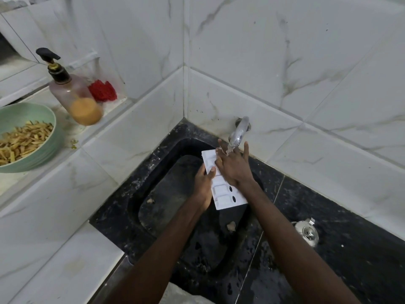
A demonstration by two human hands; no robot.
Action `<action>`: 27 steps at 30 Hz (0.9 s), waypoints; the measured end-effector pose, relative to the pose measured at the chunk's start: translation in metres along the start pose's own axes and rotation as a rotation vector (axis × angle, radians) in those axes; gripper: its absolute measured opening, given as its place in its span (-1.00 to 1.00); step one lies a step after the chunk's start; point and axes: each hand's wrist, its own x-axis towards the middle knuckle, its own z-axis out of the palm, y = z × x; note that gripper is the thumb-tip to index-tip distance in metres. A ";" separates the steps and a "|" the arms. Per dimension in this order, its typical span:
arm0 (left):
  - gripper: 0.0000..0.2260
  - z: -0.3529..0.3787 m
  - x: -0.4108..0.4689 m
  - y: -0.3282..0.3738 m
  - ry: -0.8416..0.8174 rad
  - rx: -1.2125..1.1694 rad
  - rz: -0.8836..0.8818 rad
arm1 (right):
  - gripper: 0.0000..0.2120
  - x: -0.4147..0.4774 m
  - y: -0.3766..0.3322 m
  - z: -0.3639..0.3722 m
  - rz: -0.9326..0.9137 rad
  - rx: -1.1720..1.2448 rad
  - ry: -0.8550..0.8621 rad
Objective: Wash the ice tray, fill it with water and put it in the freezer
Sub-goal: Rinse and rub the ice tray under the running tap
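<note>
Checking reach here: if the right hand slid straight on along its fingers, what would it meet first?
Probably the tap: the right hand lies flat on the ice tray, fingertips already under the spout. Depth unclear.

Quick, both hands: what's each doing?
Left hand: closed, gripping the ice tray.
Right hand: open, flat on the tray under the tap.

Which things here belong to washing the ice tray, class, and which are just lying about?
Part of the job:
white plastic ice tray
left hand, its grip on the tray's edge
right hand, flat on the tray
chrome wall tap, running
black stone sink

Lying about:
clear pump bottle of orange liquid
green bowl of fried strips
red scrubber
steel lid
</note>
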 end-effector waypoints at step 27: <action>-0.73 -0.025 0.021 -0.004 0.237 -0.045 0.015 | -0.41 -0.049 -0.022 0.040 -0.046 0.279 -0.045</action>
